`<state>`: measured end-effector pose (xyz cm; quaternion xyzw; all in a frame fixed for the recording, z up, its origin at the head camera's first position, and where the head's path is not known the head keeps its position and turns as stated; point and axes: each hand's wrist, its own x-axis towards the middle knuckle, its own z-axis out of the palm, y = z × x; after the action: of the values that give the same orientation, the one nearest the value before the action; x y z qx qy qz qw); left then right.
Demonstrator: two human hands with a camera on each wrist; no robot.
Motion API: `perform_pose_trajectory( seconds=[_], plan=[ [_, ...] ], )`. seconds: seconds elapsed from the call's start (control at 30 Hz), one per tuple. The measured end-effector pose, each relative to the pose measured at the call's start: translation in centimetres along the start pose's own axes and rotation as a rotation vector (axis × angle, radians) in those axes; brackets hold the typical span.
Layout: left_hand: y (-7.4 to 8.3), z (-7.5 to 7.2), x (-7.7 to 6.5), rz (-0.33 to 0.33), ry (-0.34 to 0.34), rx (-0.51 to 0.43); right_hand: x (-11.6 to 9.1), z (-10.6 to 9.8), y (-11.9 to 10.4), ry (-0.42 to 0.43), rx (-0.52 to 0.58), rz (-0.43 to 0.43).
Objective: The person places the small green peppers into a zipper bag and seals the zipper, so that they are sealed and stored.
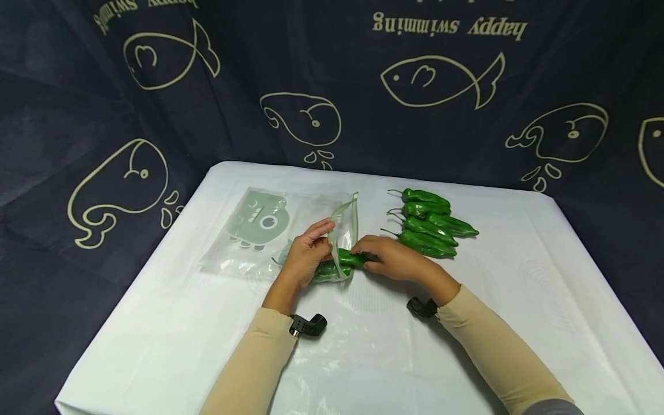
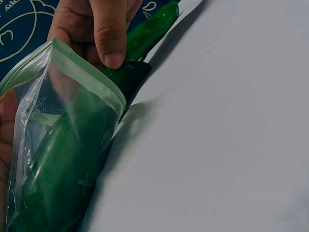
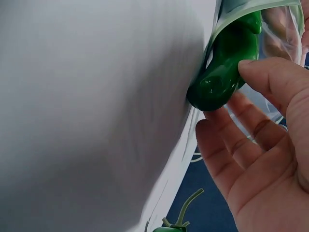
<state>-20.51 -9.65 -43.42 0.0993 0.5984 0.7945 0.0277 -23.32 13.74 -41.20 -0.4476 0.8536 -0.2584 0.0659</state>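
A clear zip bag (image 1: 298,207) with a pale green zip rim and a cartoon monster print lies flat, its mouth facing right. My left hand (image 1: 303,256) holds the rim of that mouth, keeping it raised. My right hand (image 1: 396,259) pinches a green pepper (image 1: 349,257) between thumb and fingers, the pepper lying partly inside the mouth. In the right wrist view, the blunt end of this pepper (image 3: 215,87) sticks out past the rim. Another green pepper (image 1: 331,272) shows through the plastic at the bag's near side.
Several green peppers (image 1: 422,223) with stems lie in a loose pile right of the bag, beyond my right hand. They rest on a white-covered table (image 1: 373,351). A dark cloth (image 1: 358,138) with fish and whale drawings hangs behind the table's far edge.
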Motion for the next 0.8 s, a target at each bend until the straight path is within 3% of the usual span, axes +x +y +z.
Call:
perform_pose_trajectory(
  seconds=[0.27,0.43,0.8],
  plan=[
    [0.0,0.0,0.0,-0.002,0.01,-0.004,0.3,0.2,0.1,-0.045,0.012,0.023],
    [0.0,0.0,0.0,0.002,0.011,0.0,0.7,0.4,-0.2,-0.032,0.014,-0.003],
    [0.1,0.0,0.0,0.0,0.0,0.005,1.5,0.7,-0.3,-0.019,0.017,0.047]
  ],
)
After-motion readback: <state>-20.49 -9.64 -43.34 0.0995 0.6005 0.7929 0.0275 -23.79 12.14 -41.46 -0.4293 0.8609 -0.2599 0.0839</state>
